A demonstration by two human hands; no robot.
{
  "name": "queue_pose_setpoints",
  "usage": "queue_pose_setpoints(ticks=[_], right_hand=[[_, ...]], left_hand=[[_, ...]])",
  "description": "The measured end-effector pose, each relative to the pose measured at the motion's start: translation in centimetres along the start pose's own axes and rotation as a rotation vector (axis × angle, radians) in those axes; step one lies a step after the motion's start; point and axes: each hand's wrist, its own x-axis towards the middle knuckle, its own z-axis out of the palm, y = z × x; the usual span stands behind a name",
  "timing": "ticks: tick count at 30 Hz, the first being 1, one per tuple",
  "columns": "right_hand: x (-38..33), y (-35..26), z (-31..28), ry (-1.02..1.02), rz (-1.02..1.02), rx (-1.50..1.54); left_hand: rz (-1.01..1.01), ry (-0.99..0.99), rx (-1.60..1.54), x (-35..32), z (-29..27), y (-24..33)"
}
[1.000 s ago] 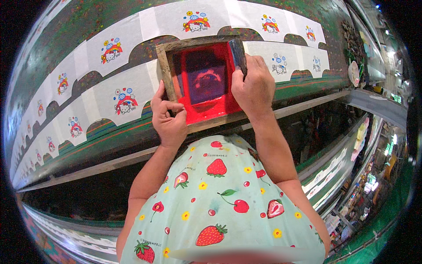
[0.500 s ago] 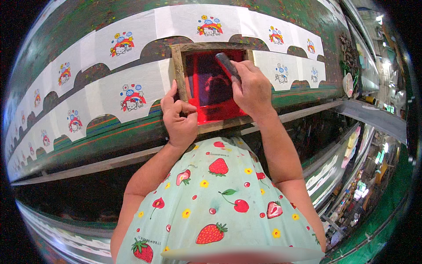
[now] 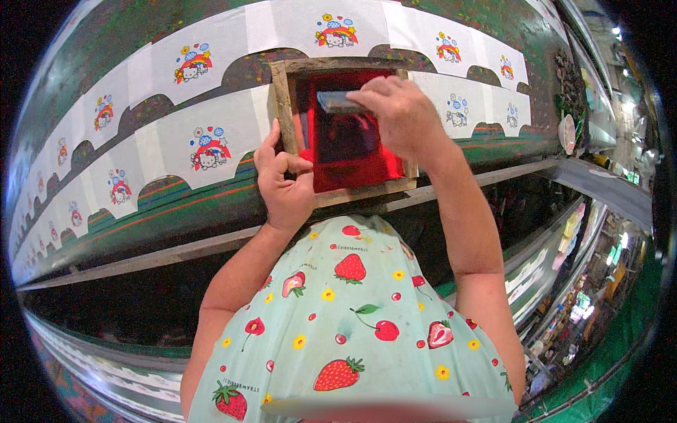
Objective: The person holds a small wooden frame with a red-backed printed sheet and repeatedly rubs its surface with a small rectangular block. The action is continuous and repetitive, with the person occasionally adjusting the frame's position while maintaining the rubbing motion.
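A wooden screen-printing frame [image 3: 284,106] lies over the row of white printed pieces nearer me. Red ink [image 3: 358,173] coats its mesh, with a darker patch in the middle. My left hand [image 3: 285,185] is at the frame's near left corner, one finger stretched along the outer side and the others curled at the edge. Inside the frame's far half, my right hand [image 3: 407,118] grips a squeegee [image 3: 336,103] at its right end. The squeegee lies nearly crosswise; whether its blade touches the mesh is hidden.
White cut pieces [image 3: 218,151] with colourful cartoon prints lie in two curving rows on the dark green table [image 3: 204,204]. To the right are a small white bowl [image 3: 566,134] and a grey metal beam [image 3: 606,187]. A patterned apron [image 3: 352,310] covers my front.
The squeegee has swung from a slanted position to nearly crosswise and shifted left. My right hand has turned over it and moved slightly up. My left hand stays at the frame corner.
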Motion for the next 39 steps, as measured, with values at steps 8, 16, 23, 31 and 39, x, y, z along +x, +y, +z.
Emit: queue_pose_setpoints(ticks=[8,16,23,31,39], right_hand=[[-7.5,-6.5,0.0,0.012,0.01,0.087],[-11.7,-7.4,0.5,0.006,-0.023,0.201],[-17.8,-1.2,-0.5,0.353,0.315,0.498],[-26.9,8.7,-1.7,0.502,0.584,0.659],[-32.7,15.3,-3.6,0.479,0.521,0.652]], left_hand=[[-0.078,-0.003,-0.04,-0.3,0.0,-0.7],[-0.122,-0.006,-0.042,-0.2,-0.4,-0.4],[-0.044,0.038,-0.19,-0.1,3.2,1.9],[0.054,0.026,-0.124,-1.4,17.9,5.7],[-0.051,0.022,-0.222,-2.9,25.5,6.9]])
